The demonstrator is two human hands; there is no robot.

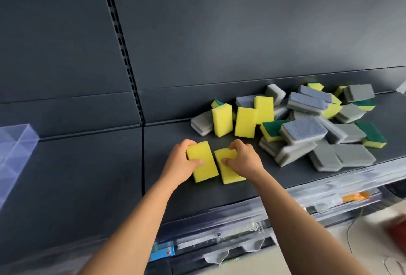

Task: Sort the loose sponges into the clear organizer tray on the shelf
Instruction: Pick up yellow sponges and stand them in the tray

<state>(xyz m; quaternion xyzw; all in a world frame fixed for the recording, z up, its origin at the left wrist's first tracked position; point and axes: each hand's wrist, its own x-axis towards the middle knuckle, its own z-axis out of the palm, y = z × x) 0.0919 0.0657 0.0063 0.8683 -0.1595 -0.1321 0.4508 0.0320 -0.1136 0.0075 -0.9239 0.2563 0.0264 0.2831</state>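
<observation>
Two hands each hold one sponge: the left hand (182, 160) curls its fingers over the far end of the left yellow sponge (206, 171) with the thumb pressed on top, and the right hand (243, 158) pinches the right yellow sponge (230, 174) in the same way. These sponges are side by side, almost touching, low on the dark shelf (109, 175), just in front of the sponge pile (303, 125) at its left end. There three upright yellow sponges (245, 121) stand. The clear organizer tray (15, 142) is far left of the pile, partly out of view.
</observation>
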